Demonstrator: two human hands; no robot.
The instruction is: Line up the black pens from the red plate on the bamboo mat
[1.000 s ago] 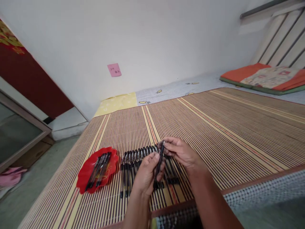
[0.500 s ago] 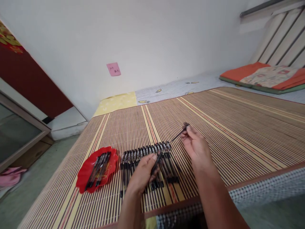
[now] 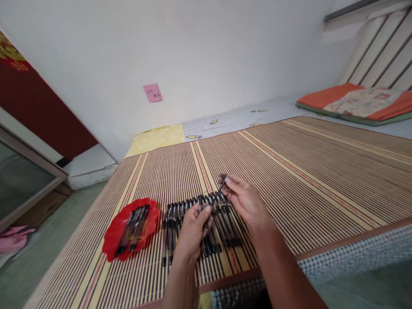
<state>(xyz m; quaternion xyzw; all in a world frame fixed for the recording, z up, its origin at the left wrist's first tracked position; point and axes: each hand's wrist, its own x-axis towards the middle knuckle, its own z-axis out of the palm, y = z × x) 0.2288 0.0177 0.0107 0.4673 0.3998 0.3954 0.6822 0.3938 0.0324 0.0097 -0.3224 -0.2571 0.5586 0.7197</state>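
Observation:
My left hand (image 3: 193, 229) is closed round a black pen barrel (image 3: 201, 203), held upright over a row of several black pens (image 3: 196, 225) laid side by side on the striped bamboo mat (image 3: 289, 171). My right hand (image 3: 245, 199) pinches a thin pen refill (image 3: 221, 187) between thumb and fingers, its lower end angled down toward the top of the barrel. Left of the row sits a red plate (image 3: 116, 234) with several more black pens (image 3: 133, 227) in it.
The mat covers a bed along a white wall with a pink sticky note (image 3: 152, 92). A folded orange and green quilt (image 3: 354, 103) lies at the far right. The bed's edge (image 3: 322, 251) runs close to me; floor and a glass door (image 3: 22, 180) are left.
My right hand, which had drawn the refill out and away to the right, has come back toward the barrel in my left hand. The left hand has tilted the barrel upright.

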